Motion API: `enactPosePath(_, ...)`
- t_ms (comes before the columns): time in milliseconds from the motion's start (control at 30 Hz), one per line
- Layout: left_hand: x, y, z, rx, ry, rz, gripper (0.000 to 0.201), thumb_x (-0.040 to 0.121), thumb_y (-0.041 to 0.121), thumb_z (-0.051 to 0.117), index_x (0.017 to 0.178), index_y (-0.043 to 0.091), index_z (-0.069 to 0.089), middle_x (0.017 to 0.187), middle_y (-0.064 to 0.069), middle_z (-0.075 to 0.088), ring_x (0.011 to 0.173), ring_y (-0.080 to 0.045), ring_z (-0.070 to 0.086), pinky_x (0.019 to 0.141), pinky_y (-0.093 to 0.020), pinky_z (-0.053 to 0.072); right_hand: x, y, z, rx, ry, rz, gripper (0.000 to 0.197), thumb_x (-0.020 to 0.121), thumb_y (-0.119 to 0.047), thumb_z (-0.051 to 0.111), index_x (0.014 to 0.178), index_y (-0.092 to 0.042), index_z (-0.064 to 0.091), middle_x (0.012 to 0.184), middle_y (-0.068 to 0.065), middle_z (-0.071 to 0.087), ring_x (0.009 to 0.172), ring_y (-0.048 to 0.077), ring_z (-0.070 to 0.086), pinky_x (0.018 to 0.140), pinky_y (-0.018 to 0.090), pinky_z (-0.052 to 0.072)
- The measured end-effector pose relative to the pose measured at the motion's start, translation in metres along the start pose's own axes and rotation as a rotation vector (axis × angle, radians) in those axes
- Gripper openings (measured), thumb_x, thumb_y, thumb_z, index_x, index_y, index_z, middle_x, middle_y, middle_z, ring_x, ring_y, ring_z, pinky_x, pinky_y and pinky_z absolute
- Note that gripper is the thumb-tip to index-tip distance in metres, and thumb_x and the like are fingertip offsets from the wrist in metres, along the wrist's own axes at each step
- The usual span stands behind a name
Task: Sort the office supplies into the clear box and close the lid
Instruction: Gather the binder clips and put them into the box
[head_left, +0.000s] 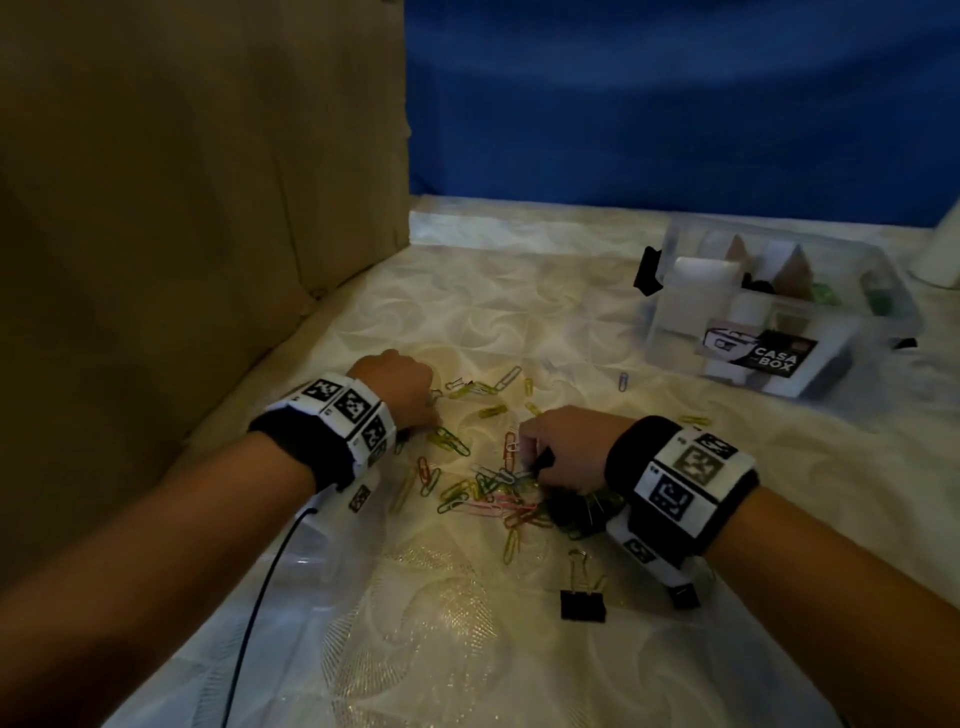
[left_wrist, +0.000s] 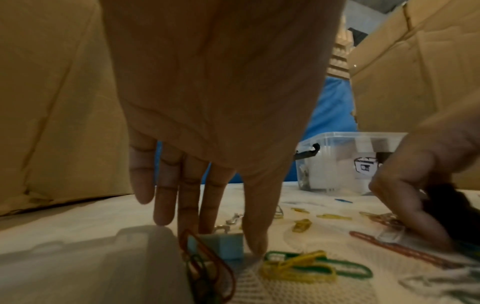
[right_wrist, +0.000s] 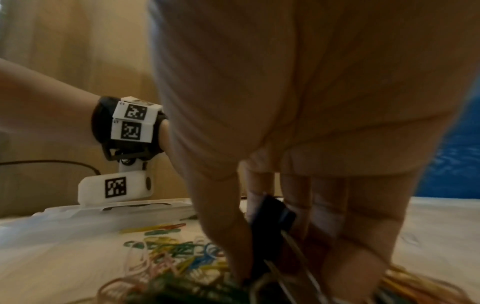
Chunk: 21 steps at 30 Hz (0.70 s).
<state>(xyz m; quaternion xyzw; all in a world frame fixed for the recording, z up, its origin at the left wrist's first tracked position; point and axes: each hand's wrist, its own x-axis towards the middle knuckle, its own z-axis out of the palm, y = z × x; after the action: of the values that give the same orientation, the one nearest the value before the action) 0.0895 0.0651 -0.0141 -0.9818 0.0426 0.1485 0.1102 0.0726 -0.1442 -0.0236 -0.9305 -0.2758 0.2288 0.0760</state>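
1. The right hand (head_left: 558, 441) pinches a black binder clip (right_wrist: 272, 214) between thumb and fingers, its grip pressed tight on the clip body, wire handles trailing down toward the pile. The clip's long axis runs roughly upright, tilted a little, body up and handles down.
2. The left hand (left_wrist: 207, 102) reaches down with fingers nearly straight; thumb and forefinger tips close on a small pale-blue binder clip (left_wrist: 221, 245) standing on the table (head_left: 415, 649) (whether they squeeze it yet, I cannot tell).
3. Coloured paper clips (head_left: 483, 488) lie tangled just under and between both grips; another black binder clip (head_left: 583, 603) sits near the right wrist.
4. The clear box (head_left: 779, 317) stands open, well beyond the right grip.
5. Risk: the trailing handles may snag paper clips and drag them up, then shed them on the way to the box.
6. Risk: the blue clip could skid from a fingertip-only hold.
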Motion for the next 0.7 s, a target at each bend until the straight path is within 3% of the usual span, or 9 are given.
enactPosePath(100, 0.004, 0.004, 0.002, 0.015, 0.032, 0.03, 0.037, 0.089, 0.041, 0.054, 0.111, 0.012, 0.06, 0.111, -0.01, 0.063, 0.101, -0.028, 0.057, 0.076, -0.033, 0.042, -0.004, 0.008, -0.003, 0.061, 0.046, 0.0, 0.022, 0.088, -0.013, 0.056, 0.108, -0.017, 0.062, 0.108, 0.001, 0.064, 0.1, 0.02, 0.059, 0.084, 0.03, 0.049)
enactPosePath(167, 0.006, 0.001, 0.002, -0.067, 0.019, 0.051, 0.039, 0.088, 0.04, 0.056, 0.116, 0.013, 0.057, 0.114, -0.009, 0.061, 0.101, -0.028, 0.058, 0.08, -0.034, 0.047, -0.008, 0.016, -0.009, 0.11, 0.07, -0.004, 0.023, 0.089, -0.017, 0.06, 0.112, -0.018, 0.062, 0.106, 0.0, 0.063, 0.099, 0.019, 0.059, 0.086, 0.029, 0.048)
enactPosePath(300, -0.001, -0.008, -0.012, -0.315, 0.063, 0.084, 0.045, 0.085, 0.034, 0.063, 0.125, 0.017, 0.053, 0.121, -0.007, 0.049, 0.102, -0.024, 0.056, 0.084, -0.03, 0.045, -0.02, 0.036, -0.022, 0.284, 0.219, -0.002, 0.015, 0.088, -0.017, 0.064, 0.102, -0.018, 0.067, 0.094, -0.002, 0.062, 0.085, 0.014, 0.059, 0.072, 0.02, 0.045)
enactPosePath(467, -0.011, -0.015, -0.028, -0.449, 0.195, 0.126, 0.036, 0.084, 0.028, 0.066, 0.118, 0.017, 0.06, 0.119, -0.007, 0.04, 0.089, -0.019, 0.05, 0.087, -0.026, 0.04, -0.038, 0.052, -0.036, 0.653, 0.369, -0.006, 0.007, 0.091, -0.005, 0.059, 0.096, -0.01, 0.059, 0.092, 0.016, 0.067, 0.083, 0.03, 0.068, 0.081, 0.041, 0.055)
enactPosePath(567, -0.006, -0.013, -0.028, -0.498, 0.194, 0.124, 0.027, 0.086, 0.027, 0.064, 0.11, 0.017, 0.061, 0.113, -0.003, 0.037, 0.092, -0.017, 0.047, 0.094, -0.03, 0.039, -0.046, 0.05, -0.036, 0.79, 0.427, 0.019, 0.01, 0.093, 0.003, 0.049, 0.091, -0.006, 0.055, 0.081, 0.016, 0.062, 0.072, 0.03, 0.063, 0.077, 0.043, 0.054)
enactPosePath(633, -0.001, -0.009, -0.028, -0.53, 0.2, 0.12, 0.019, 0.088, 0.027, 0.059, 0.103, 0.015, 0.059, 0.111, -0.004, 0.044, 0.092, -0.018, 0.047, 0.089, -0.033, 0.041, -0.049, 0.046, -0.034, 0.852, 0.426, 0.046, 0.021, 0.095, 0.003, 0.041, 0.083, -0.009, 0.052, 0.072, 0.01, 0.055, 0.062, 0.024, 0.057, 0.064, 0.034, 0.052)
enactPosePath(700, 0.005, -0.006, -0.027, -0.561, 0.192, 0.099, 0.018, 0.093, 0.028, 0.051, 0.097, 0.011, 0.054, 0.102, -0.009, 0.053, 0.081, -0.02, 0.048, 0.068, -0.031, 0.04, -0.052, 0.043, -0.032, 0.794, 0.393, 0.083, 0.025, 0.095, -0.001, 0.036, 0.079, -0.011, 0.052, 0.071, 0.007, 0.05, 0.057, 0.02, 0.051, 0.053, 0.024, 0.047)
